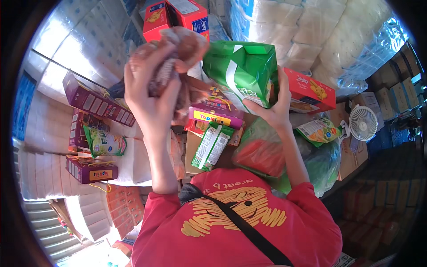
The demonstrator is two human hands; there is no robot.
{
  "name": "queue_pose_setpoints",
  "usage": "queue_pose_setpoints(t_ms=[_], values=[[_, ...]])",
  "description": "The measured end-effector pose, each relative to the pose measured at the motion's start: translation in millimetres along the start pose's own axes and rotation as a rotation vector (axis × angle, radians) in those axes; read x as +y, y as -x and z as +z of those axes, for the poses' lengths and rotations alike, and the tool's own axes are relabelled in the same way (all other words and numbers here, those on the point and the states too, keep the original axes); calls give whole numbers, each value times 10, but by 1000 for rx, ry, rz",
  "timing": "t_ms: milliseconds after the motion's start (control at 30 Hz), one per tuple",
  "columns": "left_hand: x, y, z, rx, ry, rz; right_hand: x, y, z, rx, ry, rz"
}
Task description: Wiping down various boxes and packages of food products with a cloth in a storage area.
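Observation:
A crumpled brownish-pink cloth [163, 75] is bunched in my left hand [146, 90], slightly blurred. My right hand [278, 103] grips a large glossy green packet [243, 68] with a white stripe by its right side. The packet is tilted and its left end is near the cloth. Below the hands lies a purple TopKids carton [217, 113]. A smaller green and white packet [211, 147] leans in front of it, close to my chest. Right of the packet is a red biscuit box [310, 90], partly behind my right hand.
Two red boxes [176, 18] stand at the back. At the left are purple cartons [96, 100] and a green snack packet [105, 142]. A white fan [363, 122] and another green packet [318, 130] are at the right, beside plastic bags [260, 152]. Wrapped bundles [293, 33] rise behind.

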State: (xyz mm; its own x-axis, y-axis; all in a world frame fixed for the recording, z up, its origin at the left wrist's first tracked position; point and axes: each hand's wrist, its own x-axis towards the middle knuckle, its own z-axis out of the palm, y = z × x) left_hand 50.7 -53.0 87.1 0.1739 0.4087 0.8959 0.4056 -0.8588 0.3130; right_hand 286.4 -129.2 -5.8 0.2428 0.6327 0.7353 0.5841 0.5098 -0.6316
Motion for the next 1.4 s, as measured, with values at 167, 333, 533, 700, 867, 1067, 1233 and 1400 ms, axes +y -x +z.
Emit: queue_pose_setpoints(t_ms=[167,333,533,700,867,1067,1233,1400], values=[[231,130,183,-141,-65,-155,30,64,82,31,40,-32],[207,146,386,-227,-139,-273,141,107,104,85,147,-251],[320,328,471,-260,16,-97,191,47,88,29,412,-160],[88,300,572,-200,-75,-64,262,104,73,89,309,-168],[113,282,592,-249,-124,-132,328,217,83,133,235,-208],[390,338,488,-303,29,-11,317,215,23,122,264,-188],[156,301,512,-202,-92,46,275,227,32,96,272,-198],[186,288,536,-258,121,-171,273,249,82,168,179,-220]])
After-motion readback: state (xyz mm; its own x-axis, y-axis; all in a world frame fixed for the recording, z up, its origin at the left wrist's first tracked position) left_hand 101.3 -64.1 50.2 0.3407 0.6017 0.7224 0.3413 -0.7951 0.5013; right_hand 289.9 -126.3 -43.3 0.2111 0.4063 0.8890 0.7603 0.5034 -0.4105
